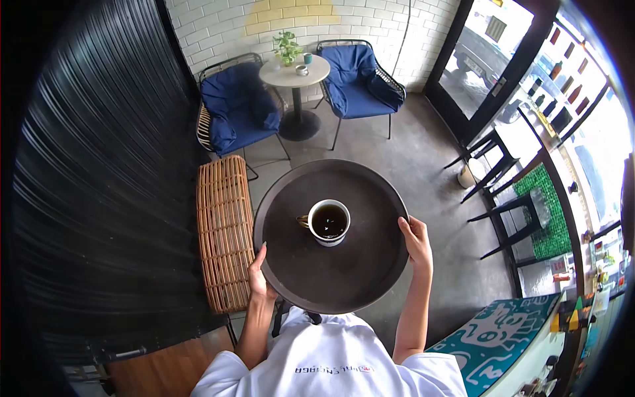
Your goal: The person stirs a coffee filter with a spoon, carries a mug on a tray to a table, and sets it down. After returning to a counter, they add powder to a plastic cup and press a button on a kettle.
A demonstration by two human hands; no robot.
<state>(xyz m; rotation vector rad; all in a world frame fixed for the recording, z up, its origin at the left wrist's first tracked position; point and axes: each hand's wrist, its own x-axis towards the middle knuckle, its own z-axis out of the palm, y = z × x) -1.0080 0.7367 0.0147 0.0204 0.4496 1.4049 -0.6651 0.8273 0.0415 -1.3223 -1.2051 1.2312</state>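
A round dark brown serving tray (291, 264) is held level in front of my body. My left hand (259, 274) grips its left rim, thumb on top and the other fingers mostly hidden beneath. On the opposite side, my right hand (417, 242) clasps the right rim in the same way. Near the middle of the tray stands a white cup (329, 222) of dark liquid, upright, with a gold-coloured handle pointing left. Neither hand touches the cup.
Ahead, a small round table (284, 76) bears a potted plant and two cups, between two blue-cushioned chairs (241, 109) (364, 79). A wicker bench (223, 231) stands at left. Black stools (522, 221) line the window counter at right, near a glass door (486, 59).
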